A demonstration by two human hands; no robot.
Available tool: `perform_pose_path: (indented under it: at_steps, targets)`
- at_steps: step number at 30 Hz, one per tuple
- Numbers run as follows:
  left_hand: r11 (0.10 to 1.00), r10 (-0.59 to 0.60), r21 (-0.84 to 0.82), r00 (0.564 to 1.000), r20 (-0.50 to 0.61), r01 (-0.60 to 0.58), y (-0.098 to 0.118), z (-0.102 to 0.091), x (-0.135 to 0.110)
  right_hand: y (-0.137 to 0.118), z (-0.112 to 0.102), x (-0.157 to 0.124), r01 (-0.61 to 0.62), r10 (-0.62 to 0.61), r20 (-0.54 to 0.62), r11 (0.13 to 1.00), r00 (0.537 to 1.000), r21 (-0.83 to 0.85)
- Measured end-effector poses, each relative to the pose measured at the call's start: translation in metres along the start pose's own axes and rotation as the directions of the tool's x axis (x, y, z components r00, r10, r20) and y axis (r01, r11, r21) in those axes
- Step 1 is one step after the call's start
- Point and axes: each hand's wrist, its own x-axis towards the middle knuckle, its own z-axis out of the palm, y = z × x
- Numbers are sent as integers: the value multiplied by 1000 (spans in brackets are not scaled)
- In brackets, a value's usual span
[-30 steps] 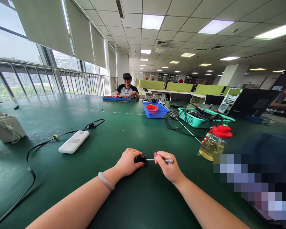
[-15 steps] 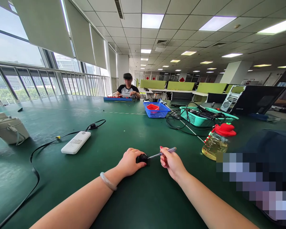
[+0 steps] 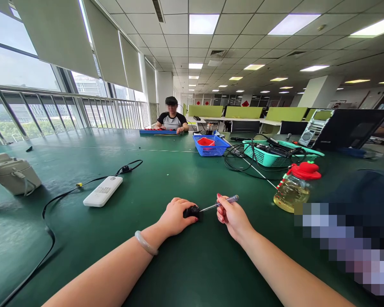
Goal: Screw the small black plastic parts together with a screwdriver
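Observation:
My left hand (image 3: pixel 176 216) rests on the green tabletop, thumb and fingers closed round a small black object (image 3: pixel 192 211) whose kind I cannot make out. A pale bangle (image 3: pixel 145 243) circles that wrist. In my right hand (image 3: pixel 232 216) is a slim screwdriver (image 3: pixel 213 207), its greyish handle pinched between thumb and fingers. The metal shaft points left, and its tip meets the right end of the black object. Whether the tip sits in an opening there is too small to tell. My left fingers hide much of the object.
Left lie a white power bank (image 3: pixel 103 192), a black cable (image 3: pixel 53 204) and a beige bag (image 3: pixel 16 172). Right stands a red-lidded bottle (image 3: pixel 292 194). Blue (image 3: pixel 211 149) and teal (image 3: pixel 265 157) baskets and loose cables lie farther off. A person (image 3: pixel 172 119) sits opposite; another, blurred, is at right.
The view has shifted slightly, so the things at right appear a little farther right. Both hands keep their hold. The person opposite has moved a hand slightly.

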Motion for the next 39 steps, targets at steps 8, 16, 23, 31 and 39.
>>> perform_pose_path:
  at_steps: [8,16,23,31,39]
  targets:
    - [1000,-5,4,1000,-6,5,0,1,0,1,1,1,-2,2,-8,1000,1000,5]
    - [1000,-2,8,1000,-6,2,-1,1,0,1,0,1,7,-7,-13,1000,1000,3]
    - [1000,7,6,1000,-13,-7,-1,1,0,0,1,0,14,-14,-16,1000,1000,-8]
    - [1000,13,9,1000,-16,-13,-1,1,-1,-2,1,-1,23,-23,-2,999,1000,-46]
    - [1000,19,14,1000,-18,-18,0,0,-1,2,4,-1,70,-67,36,992,997,-105]
